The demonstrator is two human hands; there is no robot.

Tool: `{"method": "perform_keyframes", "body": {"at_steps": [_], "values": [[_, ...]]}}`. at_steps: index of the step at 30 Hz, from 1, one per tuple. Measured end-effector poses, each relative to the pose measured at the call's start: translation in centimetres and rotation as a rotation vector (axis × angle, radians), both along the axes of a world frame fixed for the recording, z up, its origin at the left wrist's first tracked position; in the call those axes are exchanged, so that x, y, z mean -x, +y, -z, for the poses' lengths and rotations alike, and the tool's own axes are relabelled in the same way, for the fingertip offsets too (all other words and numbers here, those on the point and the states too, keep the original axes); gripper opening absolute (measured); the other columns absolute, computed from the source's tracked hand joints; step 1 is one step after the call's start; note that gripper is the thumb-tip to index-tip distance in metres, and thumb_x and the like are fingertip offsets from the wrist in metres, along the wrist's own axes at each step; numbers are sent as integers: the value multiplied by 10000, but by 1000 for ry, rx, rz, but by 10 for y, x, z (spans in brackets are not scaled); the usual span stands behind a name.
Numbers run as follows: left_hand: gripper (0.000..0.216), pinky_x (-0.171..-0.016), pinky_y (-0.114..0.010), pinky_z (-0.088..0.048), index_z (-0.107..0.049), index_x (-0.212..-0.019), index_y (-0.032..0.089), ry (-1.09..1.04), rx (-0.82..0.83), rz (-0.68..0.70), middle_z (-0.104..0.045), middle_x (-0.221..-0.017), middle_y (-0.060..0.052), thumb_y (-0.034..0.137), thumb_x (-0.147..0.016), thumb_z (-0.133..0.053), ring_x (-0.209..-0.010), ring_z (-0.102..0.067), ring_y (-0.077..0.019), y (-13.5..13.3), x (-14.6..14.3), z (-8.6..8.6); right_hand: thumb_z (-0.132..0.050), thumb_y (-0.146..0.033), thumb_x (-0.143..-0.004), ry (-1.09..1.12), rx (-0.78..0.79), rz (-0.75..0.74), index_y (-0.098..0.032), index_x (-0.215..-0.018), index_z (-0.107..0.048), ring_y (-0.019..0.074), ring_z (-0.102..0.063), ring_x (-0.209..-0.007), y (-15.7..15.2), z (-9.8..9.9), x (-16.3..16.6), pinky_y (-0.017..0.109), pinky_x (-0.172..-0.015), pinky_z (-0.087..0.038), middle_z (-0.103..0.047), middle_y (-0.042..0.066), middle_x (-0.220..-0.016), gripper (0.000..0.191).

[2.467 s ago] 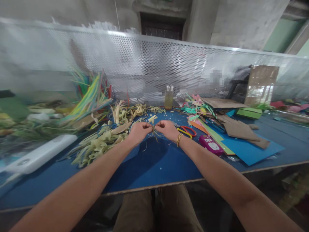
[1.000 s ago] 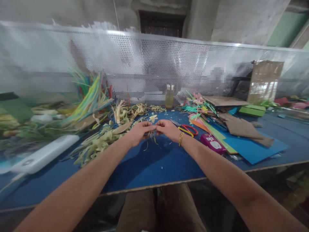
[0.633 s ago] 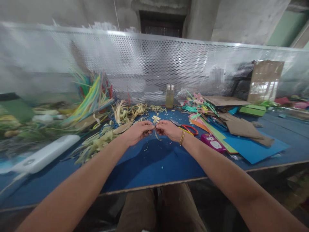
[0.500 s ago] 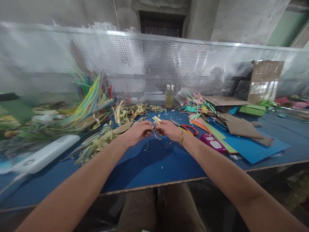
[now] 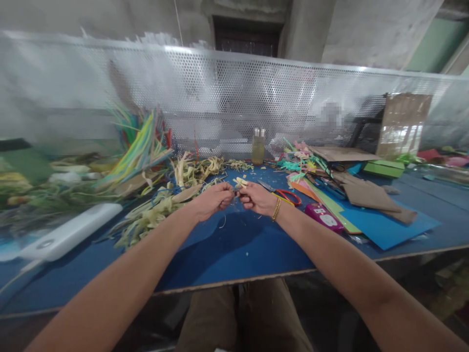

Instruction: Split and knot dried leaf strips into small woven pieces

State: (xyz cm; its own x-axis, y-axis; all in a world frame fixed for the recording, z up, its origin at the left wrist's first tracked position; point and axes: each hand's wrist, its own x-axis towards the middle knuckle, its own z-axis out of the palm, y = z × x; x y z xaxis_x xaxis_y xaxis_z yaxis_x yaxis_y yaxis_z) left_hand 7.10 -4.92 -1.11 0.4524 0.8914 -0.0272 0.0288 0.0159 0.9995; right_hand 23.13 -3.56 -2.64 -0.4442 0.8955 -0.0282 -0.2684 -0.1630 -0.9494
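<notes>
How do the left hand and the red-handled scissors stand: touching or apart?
Apart. The head view shows the right hand lying between the left hand and the red-handled scissors.

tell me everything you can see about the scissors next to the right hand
The scissors lie on the blue tabletop, beside and partly behind the right hand. They have a red handle, a yellow handle and grey, metal-looking blades pointing away and to the left. The wrist hides part of the yellow handle; contact cannot be told. Whether the blades are fully closed is unclear too. Neither hand holds them.
</notes>
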Motion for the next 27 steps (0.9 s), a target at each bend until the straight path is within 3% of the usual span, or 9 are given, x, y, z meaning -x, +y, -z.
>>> {"method": "perform_keyframes", "body": {"at_steps": [6,10,14,18,24,27], "values": [[99,-446,-208,-234,-476,-694,183,24,72,1,-413,-507,53,196,-660,-568,-442,-340,-62,-3,0,-2,-474,-118,-679,21,138,-180,-152,-700,-448,16,-253,-389,-1,-4,-9,136,-350,-160,-436,-59,-553,48],[194,-464,-234,-277,-560,-705,171,66,87,-50,-515,-582,12,359,-682,-604,-486,-416,-86,1,-2,2,-540,-97,-663,-9,23,-95,-173,-773,-456,27,-301,-408,-2,-1,-7,141,-361,-168,-481,-57,-590,158],[320,-451,-249,-231,-560,-646,167,164,-22,-155,-498,-554,15,471,-642,-662,-467,-388,-86,6,-1,6,-596,-125,-675,-53,-50,-92,-180,-833,-460,22,-296,-422,-3,3,-3,140,-373,-168,-501,-53,-635,216],[304,-448,-252,-221,-516,-589,171,230,-101,-206,-456,-516,28,426,-629,-677,-437,-345,-77,10,2,6,-634,-175,-697,-47,-42,-78,-183,-863,-447,19,-292,-433,-3,4,-4,136,-385,-162,-507,-47,-654,251],[224,-459,-245,-272,-499,-595,174,159,-207,-266,-487,-562,19,355,-655,-616,-472,-391,-87,18,3,10,-674,-189,-695,74,-22,-151,-192,-890,-434,20,-281,-444,-3,1,-6,138,-391,-155,-519,-49,-675,309],[170,-457,-233,-286,-489,-587,176,122,-231,-448,-476,-560,23,303,-655,-580,-487,-406,-87,27,14,7,-691,-199,-688,76,-20,-227,-197,-884,-430,22,-271,-443,-8,-3,-8,140,-392,-154,-528,-53,-667,326]]}}
